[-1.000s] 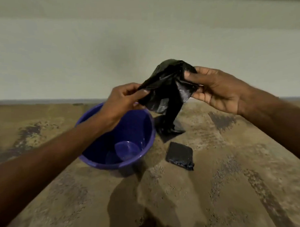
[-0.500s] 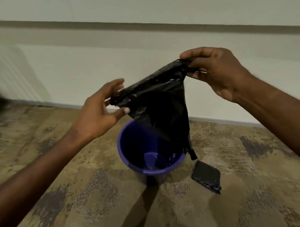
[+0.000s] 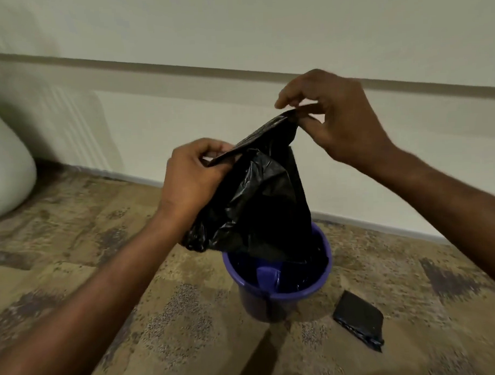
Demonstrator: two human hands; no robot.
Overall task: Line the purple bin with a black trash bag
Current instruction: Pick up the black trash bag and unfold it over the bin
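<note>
Pale wall with a darker horizontal band runs across the back of the room, meeting a mottled brown and tan floor (image 3: 74, 249) along a light skirting strip. At the far left edge, a rounded white object (image 3: 4, 173) leans near the wall; what it is cannot be told.

Moving right, a person's left hand (image 3: 192, 175) is closed on the lower corner of the mouth of a black trash bag (image 3: 258, 203), thumb and fingers pinching the folded rim. The right hand (image 3: 339, 119) is higher and further right, pinching the other end of the same rim between thumb and forefinger, the other fingers loosely curled. Between the hands the rim is pulled into a taut slanted line, not yet spread open.

Half a second ago the bag hung above the purple bin (image 3: 275, 295) with its tail just dangling near the rim; now the hands have shifted closer to the bin and the crumpled bottom of the bag has dropped inside it, resting against the far and right inner wall. The bin stands upright on the floor below the hands, part of its blue-purple base visible beside the plastic.

Judging from this, the bag is started but the lining is not done: the mouth needs opening and folding over the bin's rim.

Just right of the bin, a flat folded black packet (image 3: 359, 319) lies on the floor, probably spare bags.
</note>
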